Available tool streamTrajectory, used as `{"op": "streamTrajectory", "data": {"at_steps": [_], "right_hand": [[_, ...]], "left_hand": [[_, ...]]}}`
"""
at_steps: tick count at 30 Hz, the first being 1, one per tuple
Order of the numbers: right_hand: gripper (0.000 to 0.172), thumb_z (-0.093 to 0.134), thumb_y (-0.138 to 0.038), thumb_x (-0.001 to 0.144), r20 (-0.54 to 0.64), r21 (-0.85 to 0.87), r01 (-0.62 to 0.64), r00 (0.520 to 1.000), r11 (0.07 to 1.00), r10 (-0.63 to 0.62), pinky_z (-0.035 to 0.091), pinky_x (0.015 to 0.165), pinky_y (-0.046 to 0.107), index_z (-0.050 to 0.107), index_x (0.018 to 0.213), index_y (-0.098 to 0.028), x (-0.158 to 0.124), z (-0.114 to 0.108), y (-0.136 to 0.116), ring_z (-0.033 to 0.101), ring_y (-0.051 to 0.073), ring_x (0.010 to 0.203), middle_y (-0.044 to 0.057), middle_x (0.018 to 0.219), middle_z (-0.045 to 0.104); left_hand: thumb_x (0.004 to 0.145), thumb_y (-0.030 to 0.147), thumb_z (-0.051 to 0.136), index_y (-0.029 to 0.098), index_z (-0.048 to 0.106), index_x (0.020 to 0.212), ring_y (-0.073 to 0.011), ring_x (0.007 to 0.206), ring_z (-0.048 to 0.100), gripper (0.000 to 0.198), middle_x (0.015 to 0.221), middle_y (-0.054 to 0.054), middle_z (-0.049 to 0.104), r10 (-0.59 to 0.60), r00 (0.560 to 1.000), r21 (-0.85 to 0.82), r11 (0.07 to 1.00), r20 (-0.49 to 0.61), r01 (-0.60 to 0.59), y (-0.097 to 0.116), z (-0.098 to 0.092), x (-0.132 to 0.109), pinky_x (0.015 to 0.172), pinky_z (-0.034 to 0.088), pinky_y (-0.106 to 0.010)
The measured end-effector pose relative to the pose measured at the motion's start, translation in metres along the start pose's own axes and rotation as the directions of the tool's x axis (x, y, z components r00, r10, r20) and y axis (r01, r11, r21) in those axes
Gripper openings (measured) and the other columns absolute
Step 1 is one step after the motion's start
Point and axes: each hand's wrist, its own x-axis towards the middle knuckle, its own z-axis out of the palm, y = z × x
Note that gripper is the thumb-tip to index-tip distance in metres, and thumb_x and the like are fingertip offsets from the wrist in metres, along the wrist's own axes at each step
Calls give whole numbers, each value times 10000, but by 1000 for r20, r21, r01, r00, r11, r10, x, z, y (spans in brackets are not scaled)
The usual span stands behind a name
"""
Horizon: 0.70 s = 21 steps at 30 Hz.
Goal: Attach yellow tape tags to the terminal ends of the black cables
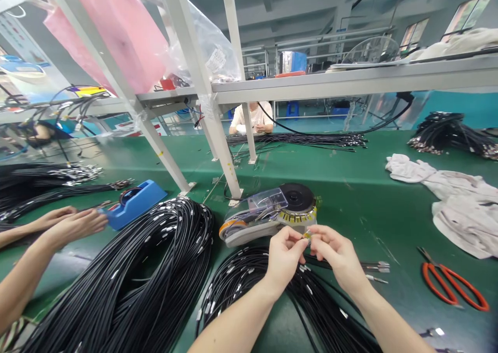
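My left hand (284,254) and my right hand (334,254) meet above the green table (350,197), fingertips pinched together on a small yellowish label (307,235) at a cable end. Both hands are closed in a pinch. Under them lies a bundle of black cables (249,285) with white tags. Just behind my fingers stands a grey tape dispenser (268,215) with a black roll and yellow labels on its rim.
A bigger coil of black cables (148,275) lies at left, beside a blue tape dispenser (134,202). A co-worker's hands (73,223) reach in at far left. Red-handled scissors (451,283) and white cloths (455,202) lie at right. White shelf legs (218,135) rise ahead; another person sits opposite.
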Motion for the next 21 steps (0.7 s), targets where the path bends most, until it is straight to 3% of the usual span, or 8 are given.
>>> {"op": "streamTrajectory", "data": {"at_steps": [10,15,21], "right_hand": [[192,552,-336,765,-8,-281,146,988,949,-154,412,447,239,600,659,-184,-1,-4,-9,513,145,488,8,580,586],[240,540,-340,781,-9,-265,128,991,956,-136,361,420,222,542,599,-184,-5,1,-13,448,120,452,-15,522,508],[254,569,-351,780,-27,-75,36,999,997,-38,357,448,221,534,599,-175,-9,9,-8,407,99,428,-50,466,452]], "left_hand": [[751,339,547,149,512,708,-48,368,415,198,535,43,492,-38,979,0,999,201,39,4,0,-1,319,289,-150],[763,321,530,168,492,732,-62,377,422,161,528,51,476,28,995,82,996,99,-36,-2,0,-2,327,345,-158],[803,274,485,177,508,739,-70,416,455,119,606,31,494,179,983,231,956,32,-181,-7,-2,-3,383,380,-181]]}}
